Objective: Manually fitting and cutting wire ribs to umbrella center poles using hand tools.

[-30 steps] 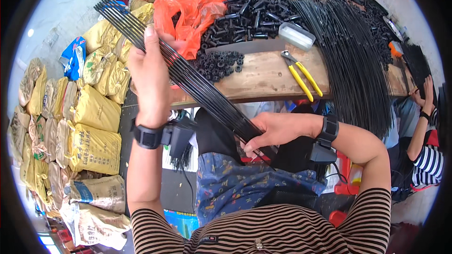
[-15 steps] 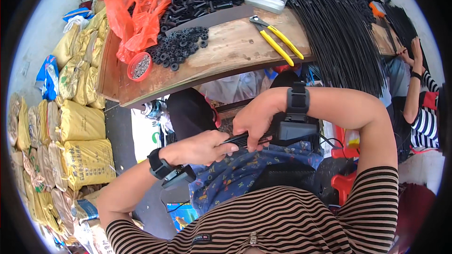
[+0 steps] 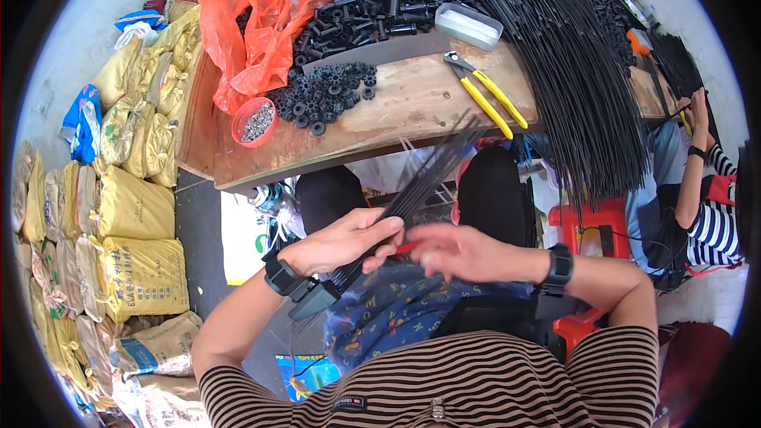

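My left hand is closed round a bundle of thin black rods. The bundle slants from beside my left wrist up toward the table edge, and its far ends are smeared by motion. Just to the right, my right hand has its fingers pointing at my left fingertips; they are blurred, so I cannot see whether they grip anything. A small red thing shows between the two hands, too unclear to name. On the wooden table ahead lie cutting pliers with yellow handles.
A large sheaf of black rods overhangs the table's right edge. Black rings, a red tub of small metal parts, an orange bag and a clear box lie on top. Yellow sacks line the left; another person's arm is right.
My right hand has let go of the rods and moved right and slightly down. The bundle in my left hand has swung from nearly level to a steep slant. My view has shifted slightly.
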The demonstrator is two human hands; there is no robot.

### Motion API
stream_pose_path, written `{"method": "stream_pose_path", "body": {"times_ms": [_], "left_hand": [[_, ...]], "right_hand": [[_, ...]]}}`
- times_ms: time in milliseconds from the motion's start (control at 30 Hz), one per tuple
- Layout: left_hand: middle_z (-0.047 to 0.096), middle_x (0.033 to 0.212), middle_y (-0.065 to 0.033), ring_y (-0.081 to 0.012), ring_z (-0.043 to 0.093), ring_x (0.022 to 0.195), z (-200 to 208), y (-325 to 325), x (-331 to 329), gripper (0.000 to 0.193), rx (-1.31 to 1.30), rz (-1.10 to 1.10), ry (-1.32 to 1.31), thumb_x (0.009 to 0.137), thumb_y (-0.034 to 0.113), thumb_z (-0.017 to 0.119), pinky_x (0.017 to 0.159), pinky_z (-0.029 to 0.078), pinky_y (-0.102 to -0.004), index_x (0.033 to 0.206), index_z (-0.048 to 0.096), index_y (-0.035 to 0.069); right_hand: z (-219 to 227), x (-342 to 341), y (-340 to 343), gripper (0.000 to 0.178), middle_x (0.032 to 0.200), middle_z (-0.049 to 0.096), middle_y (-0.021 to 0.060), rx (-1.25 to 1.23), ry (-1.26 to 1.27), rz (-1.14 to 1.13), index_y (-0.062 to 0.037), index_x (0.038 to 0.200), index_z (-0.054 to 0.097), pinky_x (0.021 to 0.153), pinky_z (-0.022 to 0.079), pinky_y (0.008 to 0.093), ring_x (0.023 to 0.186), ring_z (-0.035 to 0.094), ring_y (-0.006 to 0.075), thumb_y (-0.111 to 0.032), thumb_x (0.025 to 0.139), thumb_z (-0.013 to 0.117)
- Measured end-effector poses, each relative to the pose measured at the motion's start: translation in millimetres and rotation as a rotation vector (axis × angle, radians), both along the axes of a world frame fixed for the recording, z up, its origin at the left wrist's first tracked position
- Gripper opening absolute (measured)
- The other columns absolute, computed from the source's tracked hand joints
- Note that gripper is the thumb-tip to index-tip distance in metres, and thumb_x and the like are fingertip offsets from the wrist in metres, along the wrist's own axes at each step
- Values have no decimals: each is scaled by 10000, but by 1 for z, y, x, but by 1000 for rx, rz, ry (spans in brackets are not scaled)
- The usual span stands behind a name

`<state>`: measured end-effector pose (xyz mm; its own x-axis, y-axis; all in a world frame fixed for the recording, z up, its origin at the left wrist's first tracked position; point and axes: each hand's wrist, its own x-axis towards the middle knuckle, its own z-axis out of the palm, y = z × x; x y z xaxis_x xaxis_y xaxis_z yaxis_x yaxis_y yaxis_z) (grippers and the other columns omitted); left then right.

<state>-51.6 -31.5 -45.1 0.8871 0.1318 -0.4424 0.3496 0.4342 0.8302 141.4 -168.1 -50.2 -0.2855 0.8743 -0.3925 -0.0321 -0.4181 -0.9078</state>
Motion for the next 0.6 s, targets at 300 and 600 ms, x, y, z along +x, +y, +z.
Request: {"method": "stream_pose_path", "body": {"times_ms": [300, 600], "left_hand": [[577, 774, -27, -91, 560, 643, 2, -13, 8, 305, 177, -121, -67, 1005, 291, 443, 641, 465, -239, 958, 557, 12], [613, 1091, -106, -184, 580, 1053, 213, -2, -105, 288, 1797, 791, -310, 977, 204, 432, 897, 466, -308, 1172, 535, 19]], "right_hand": [[3, -24, 27, 307, 638, 574, -37, 74, 121, -451, -56, 1029, 657, 471, 383, 189, 538, 491, 10, -331, 957, 543], [23, -6, 42, 312, 723, 601, -19, 285, 182, -583, -59, 879, 641, 468, 403, 193, 605, 525, 35, -344, 953, 537]]}}
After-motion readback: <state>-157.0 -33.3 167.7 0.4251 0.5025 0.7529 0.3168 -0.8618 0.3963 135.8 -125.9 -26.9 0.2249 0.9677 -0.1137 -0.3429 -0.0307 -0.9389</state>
